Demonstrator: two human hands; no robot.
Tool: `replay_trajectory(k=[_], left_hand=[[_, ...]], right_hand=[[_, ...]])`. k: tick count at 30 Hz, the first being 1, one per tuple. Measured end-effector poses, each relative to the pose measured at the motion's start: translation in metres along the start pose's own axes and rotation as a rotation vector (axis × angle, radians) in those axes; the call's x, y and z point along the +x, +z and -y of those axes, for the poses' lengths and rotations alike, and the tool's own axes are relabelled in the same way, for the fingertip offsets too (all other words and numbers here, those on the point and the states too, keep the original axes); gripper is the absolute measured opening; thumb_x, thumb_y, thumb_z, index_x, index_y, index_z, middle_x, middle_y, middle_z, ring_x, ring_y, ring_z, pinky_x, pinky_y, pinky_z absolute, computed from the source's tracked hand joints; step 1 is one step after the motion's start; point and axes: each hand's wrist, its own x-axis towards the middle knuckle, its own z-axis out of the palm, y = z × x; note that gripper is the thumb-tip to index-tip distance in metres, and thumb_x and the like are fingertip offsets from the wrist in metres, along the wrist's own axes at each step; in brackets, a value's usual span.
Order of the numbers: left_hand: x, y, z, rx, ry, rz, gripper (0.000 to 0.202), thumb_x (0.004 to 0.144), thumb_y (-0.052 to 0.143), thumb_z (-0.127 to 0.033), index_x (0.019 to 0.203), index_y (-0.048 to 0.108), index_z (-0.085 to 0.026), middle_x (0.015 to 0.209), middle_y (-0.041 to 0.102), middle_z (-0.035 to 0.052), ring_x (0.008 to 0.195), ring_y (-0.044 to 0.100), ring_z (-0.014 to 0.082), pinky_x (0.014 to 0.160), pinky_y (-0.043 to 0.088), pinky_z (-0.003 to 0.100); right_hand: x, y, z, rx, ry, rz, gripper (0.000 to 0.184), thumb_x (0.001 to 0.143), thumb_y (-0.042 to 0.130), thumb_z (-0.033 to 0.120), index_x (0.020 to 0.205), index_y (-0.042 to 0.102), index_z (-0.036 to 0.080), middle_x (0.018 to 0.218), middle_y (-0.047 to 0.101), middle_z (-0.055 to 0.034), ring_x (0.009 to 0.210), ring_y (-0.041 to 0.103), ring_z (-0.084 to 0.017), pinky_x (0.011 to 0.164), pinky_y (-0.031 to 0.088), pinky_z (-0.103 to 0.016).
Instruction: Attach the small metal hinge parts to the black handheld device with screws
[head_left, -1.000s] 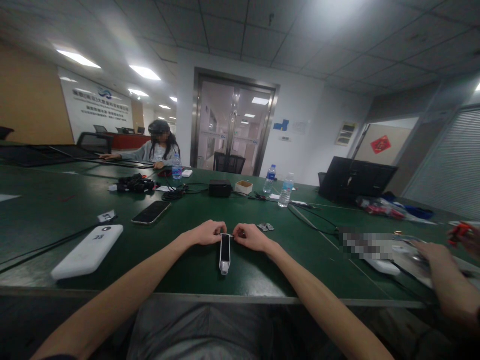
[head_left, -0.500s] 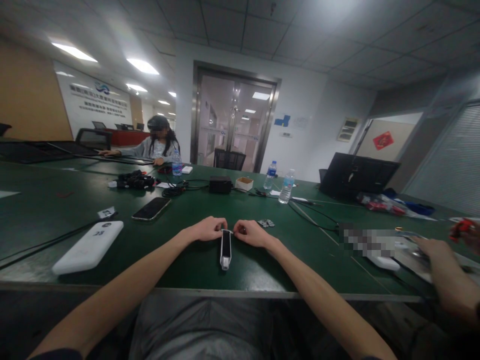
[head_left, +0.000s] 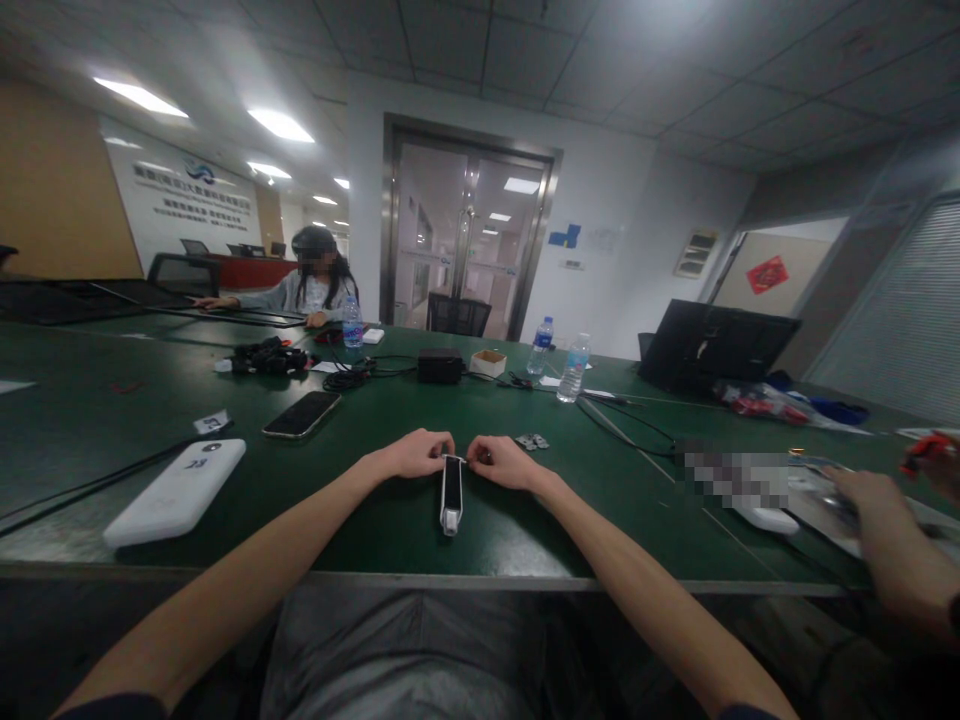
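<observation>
A slim white-edged device with a black top [head_left: 452, 490] lies on the green table in front of me, its narrow end towards me. My left hand [head_left: 420, 455] is closed at the far left corner of it, thumb and fingers pinching the edge. On the opposite side my right hand [head_left: 501, 463] has its fingers curled together at the far right corner; its fingertips are partly hidden, and what lies between them is too small to tell. Just beyond the right hand sits a small cluster of grey metal-looking pieces [head_left: 532, 441].
Left are a phone [head_left: 302, 414] and a white power-bank-like block [head_left: 180, 492]. Farther back stand a black box [head_left: 440, 366], an open small box [head_left: 488, 364], bottles [head_left: 574, 370] and cables. Another person's arm [head_left: 892, 530] works at right; a person [head_left: 319, 280] sits across.
Both hands stay at the far end of the device with almost no visible movement. The whole view has shifted very slightly.
</observation>
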Motion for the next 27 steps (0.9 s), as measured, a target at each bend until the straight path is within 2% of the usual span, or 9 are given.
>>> replay_trajectory(k=[15,27], left_hand=[[-0.0018,-0.0036,-0.0045,-0.019,-0.033,0.034,0.026,0.081,0.05,-0.035,0.1,0.058,-0.018,0.067,0.053,-0.0023,0.057,0.049,0.012,0.053,0.034,0.021],[-0.0021,-0.0031,-0.0056,0.006,-0.035,0.014,0.024,0.08,0.051,-0.032,0.097,0.059,-0.018,0.066,0.054,-0.0028,0.057,0.049,0.0112,0.054,0.035,0.02]], right_hand=[[-0.0003,-0.0011,0.0011,0.002,0.003,-0.003,0.008,0.075,0.059,0.019,0.082,0.061,0.016,0.075,0.063,0.0,0.065,0.055,-0.011,0.061,0.042,-0.021],[-0.0005,0.0009,-0.0022,-0.005,0.002,-0.006,0.008,0.075,0.061,0.022,0.081,0.059,0.017,0.073,0.061,0.0009,0.064,0.055,-0.01,0.059,0.042,-0.021]])
